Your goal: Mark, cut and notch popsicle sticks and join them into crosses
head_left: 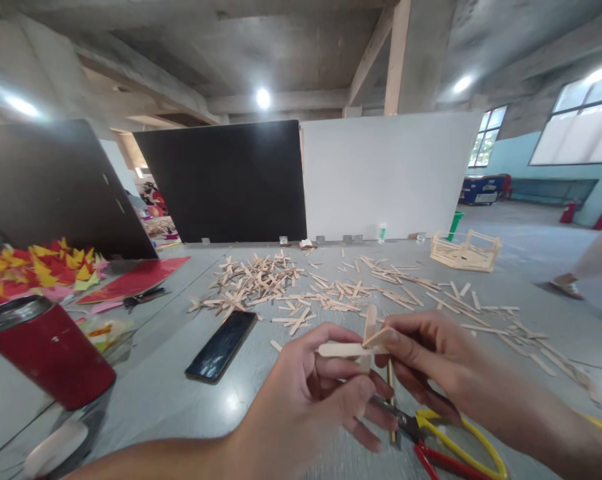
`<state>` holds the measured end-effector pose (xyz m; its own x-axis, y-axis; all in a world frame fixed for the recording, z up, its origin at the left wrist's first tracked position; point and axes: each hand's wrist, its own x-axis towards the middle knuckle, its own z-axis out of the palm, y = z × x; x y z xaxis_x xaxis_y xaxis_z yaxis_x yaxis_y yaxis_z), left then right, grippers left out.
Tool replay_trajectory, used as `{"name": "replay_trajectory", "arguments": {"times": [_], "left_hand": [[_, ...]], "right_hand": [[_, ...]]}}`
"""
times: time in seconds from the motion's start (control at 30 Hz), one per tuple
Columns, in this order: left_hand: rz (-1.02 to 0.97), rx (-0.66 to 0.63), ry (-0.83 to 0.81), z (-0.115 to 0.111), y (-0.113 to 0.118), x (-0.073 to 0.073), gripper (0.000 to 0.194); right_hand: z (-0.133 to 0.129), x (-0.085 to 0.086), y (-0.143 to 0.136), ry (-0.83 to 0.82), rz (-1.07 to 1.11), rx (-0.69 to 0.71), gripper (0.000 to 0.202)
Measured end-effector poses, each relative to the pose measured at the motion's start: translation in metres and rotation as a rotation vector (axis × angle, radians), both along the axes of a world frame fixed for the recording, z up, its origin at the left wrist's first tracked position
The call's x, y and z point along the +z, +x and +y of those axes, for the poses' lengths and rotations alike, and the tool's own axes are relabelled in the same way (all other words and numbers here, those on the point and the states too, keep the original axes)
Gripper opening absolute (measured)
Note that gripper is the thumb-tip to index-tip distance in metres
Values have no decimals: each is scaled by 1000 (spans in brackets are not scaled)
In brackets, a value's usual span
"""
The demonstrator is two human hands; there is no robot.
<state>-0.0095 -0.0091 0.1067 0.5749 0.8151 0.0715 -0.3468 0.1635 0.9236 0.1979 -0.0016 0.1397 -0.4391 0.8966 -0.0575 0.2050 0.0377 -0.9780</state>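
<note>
Several pale wooden sticks (341, 350) are crossed together between my two hands. My left hand (315, 393) is closed round them from the left, one stick lying across its fingers. With thumb and fingers, my right hand (431, 357) pinches a short stick (379, 337) against the crossing. Scissors with yellow and red handles (445, 440) lie on the table just under the hands, their blades partly hidden by my left fingers. Beyond the hands, loose wooden sticks (263, 280) are spread over the grey table (165, 413).
A black phone (221, 347) lies left of my hands. Farther left are a red tumbler (51, 350), a white mouse (57, 448) and red and yellow folded paper (41, 267). A wooden stick frame (465, 253) stands at the back right, before a white panel (385, 177).
</note>
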Motion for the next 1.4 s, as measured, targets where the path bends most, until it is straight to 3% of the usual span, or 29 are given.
{"name": "replay_trajectory", "arguments": {"times": [0.17, 0.3, 0.47, 0.63, 0.8, 0.9, 1.03, 1.13, 1.2, 1.4], "left_hand": [[80, 8, 125, 1, -4, 5, 42], [388, 97, 247, 3, -7, 12, 33], [519, 207, 428, 7, -8, 11, 38], [546, 270, 448, 6, -8, 13, 39], [561, 235, 415, 7, -6, 10, 39], [533, 191, 348, 9, -5, 8, 38], [473, 102, 296, 10, -5, 9, 42], [457, 83, 272, 10, -6, 12, 40], [455, 93, 281, 9, -6, 12, 38], [436, 136, 310, 10, -6, 10, 35]], "right_hand": [[2, 0, 0, -152, 135, -46, 44], [2, 0, -1, -227, 178, -12, 43], [1, -4, -2, -197, 123, -19, 42], [1, -4, -3, 37, -18, -52, 47], [-3, -5, -5, 332, -199, -58, 21], [-3, -13, -4, 704, -358, -121, 18], [-1, -25, -1, 1392, -531, -171, 21], [-2, -30, 1, 1689, -675, -208, 24], [-2, -30, 1, 1704, -694, -219, 22], [0, -29, 1, 1496, -645, -122, 26]]}}
